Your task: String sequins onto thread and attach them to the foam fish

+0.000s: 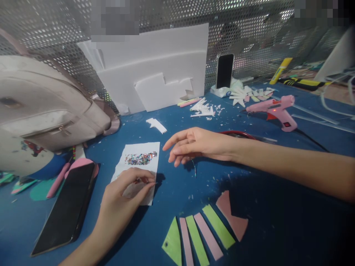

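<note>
On the table (173, 195): backpack (55, 99) far left, phone (66, 207) before it; right of that phone, paper (138, 147) with beads (141, 159) on it, partly beneath the left hand (124, 194); farther right, the right hand (194, 146); at the back, boards (166, 59) before a mesh wall (180, 14), second phone (225, 71) to their right; behind the right forearm (283, 162), glue gun (277, 108); at the front, a row of strips (197, 240).

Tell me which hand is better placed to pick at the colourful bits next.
Likely the left hand: it is over the paper, close to the bits. The right hand is beyond the paper's edge, a strand hanging below it.
</note>
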The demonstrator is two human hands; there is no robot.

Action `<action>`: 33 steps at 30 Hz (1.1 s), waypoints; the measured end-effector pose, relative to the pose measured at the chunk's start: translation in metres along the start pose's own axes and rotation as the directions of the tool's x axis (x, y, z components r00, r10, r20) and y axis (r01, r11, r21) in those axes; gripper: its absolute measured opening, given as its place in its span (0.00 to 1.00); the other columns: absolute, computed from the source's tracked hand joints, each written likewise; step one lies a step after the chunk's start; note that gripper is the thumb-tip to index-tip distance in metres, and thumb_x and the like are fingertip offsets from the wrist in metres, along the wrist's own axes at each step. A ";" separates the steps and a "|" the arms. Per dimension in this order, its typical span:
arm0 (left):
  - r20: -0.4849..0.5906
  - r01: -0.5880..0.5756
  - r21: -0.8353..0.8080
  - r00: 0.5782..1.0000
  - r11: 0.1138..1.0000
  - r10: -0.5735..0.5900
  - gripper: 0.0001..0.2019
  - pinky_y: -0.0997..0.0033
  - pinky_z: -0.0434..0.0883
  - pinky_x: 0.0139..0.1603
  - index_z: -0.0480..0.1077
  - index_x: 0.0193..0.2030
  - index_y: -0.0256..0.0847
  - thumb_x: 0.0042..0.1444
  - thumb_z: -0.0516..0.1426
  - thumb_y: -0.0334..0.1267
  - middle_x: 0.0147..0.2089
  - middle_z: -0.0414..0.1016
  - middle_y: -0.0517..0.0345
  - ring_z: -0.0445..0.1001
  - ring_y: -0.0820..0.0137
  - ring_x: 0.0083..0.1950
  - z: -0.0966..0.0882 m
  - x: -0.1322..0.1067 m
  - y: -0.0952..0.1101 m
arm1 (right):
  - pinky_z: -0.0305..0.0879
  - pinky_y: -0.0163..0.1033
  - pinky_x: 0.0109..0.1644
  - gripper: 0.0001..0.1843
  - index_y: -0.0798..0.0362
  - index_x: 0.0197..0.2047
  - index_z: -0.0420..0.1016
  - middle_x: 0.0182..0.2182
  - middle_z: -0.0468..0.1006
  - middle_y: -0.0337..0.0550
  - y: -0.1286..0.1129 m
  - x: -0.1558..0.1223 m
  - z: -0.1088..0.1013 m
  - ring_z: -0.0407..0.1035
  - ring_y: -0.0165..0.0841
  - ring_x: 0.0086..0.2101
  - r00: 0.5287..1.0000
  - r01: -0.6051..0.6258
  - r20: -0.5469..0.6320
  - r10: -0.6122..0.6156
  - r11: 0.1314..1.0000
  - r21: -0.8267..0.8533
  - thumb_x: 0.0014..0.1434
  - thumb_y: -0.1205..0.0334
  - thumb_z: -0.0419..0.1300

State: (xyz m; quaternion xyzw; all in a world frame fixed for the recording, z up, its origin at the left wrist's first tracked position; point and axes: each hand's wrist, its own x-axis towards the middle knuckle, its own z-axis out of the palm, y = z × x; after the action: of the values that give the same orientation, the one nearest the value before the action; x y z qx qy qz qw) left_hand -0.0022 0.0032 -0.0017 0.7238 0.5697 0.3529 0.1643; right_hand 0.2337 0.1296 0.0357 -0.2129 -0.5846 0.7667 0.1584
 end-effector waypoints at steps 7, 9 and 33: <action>0.005 0.004 0.009 1.000 1.000 -0.004 0.03 0.70 0.71 0.42 0.73 0.37 0.46 0.59 0.59 0.34 0.37 0.78 0.62 0.76 0.70 0.39 -0.001 0.000 -0.002 | 0.75 0.27 0.40 0.09 0.55 0.45 0.76 0.39 0.80 0.42 0.003 0.004 -0.005 0.77 0.27 0.38 0.986 -0.138 -0.056 0.156 0.960 0.244 0.61 0.69 0.62; 0.005 0.005 0.012 1.000 1.000 -0.005 0.03 0.70 0.71 0.41 0.73 0.37 0.46 0.58 0.59 0.34 0.37 0.78 0.63 0.76 0.70 0.38 -0.001 -0.001 -0.002 | 0.76 0.28 0.40 0.08 0.55 0.44 0.75 0.38 0.80 0.42 0.004 0.005 -0.005 0.77 0.29 0.39 0.985 -0.136 -0.064 0.161 0.947 0.291 0.61 0.71 0.61; -0.066 -0.042 0.299 0.996 0.953 0.064 0.08 0.61 0.68 0.49 0.73 0.45 0.49 0.61 0.57 0.43 0.45 0.79 0.59 0.76 0.62 0.47 -0.036 0.021 -0.028 | 0.73 0.28 0.39 0.10 0.58 0.43 0.78 0.36 0.79 0.45 0.034 0.009 -0.001 0.74 0.24 0.32 0.998 0.002 -0.062 -0.002 1.000 -0.011 0.60 0.63 0.63</action>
State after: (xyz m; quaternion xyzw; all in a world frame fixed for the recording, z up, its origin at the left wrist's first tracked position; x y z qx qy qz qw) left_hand -0.0446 0.0251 0.0120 0.7416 0.6023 0.2945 0.0227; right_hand 0.2267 0.1255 0.0011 -0.2370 -0.5837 0.7563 0.1761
